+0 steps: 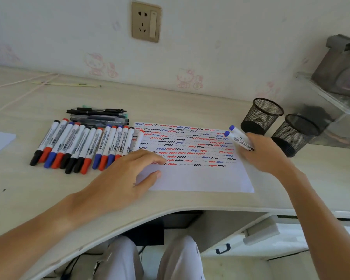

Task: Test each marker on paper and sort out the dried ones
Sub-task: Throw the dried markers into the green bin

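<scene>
My left hand (127, 174) lies flat on the paper (198, 176); my right hand (265, 152) grasps two blue-capped markers (237, 137).
I see the marker row (85, 144) left of the sheet, two mesh cups (261, 116) at right.

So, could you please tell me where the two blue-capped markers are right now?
In the head view, the two blue-capped markers are gripped in the right hand, over the paper's right edge, just left of the mesh pen cups.
</scene>
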